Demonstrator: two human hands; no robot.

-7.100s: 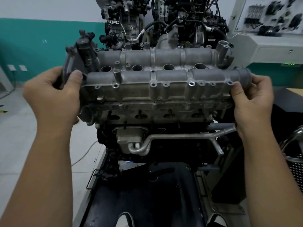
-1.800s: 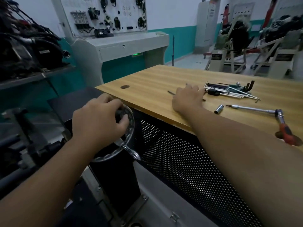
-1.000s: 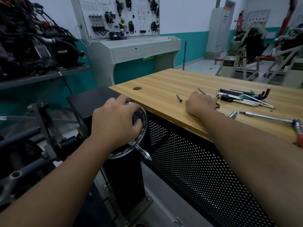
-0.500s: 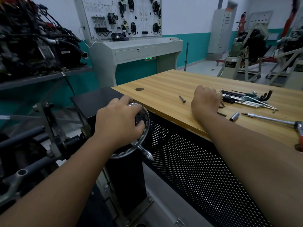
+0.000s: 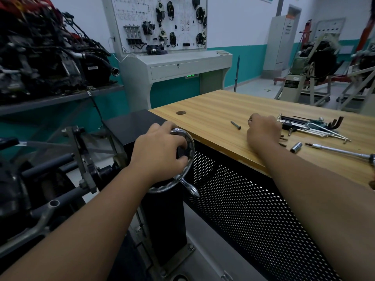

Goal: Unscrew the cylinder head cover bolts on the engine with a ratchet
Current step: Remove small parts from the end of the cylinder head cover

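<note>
Left hand (image 5: 160, 151) clamped over the chrome handwheel (image 5: 185, 171) on the black stand column. Right hand (image 5: 262, 129) knuckles-up on the wood surface (image 5: 213, 110), fingers curled over small bolts; can't tell if it grips any. One loose bolt (image 5: 235, 125) lies just left of it. Ratchet (image 5: 341, 152) lies free at the right edge, socket (image 5: 295, 147) beside its tip, hex keys (image 5: 316, 128) behind. Engine (image 5: 24, 199) partly visible far left.
</note>
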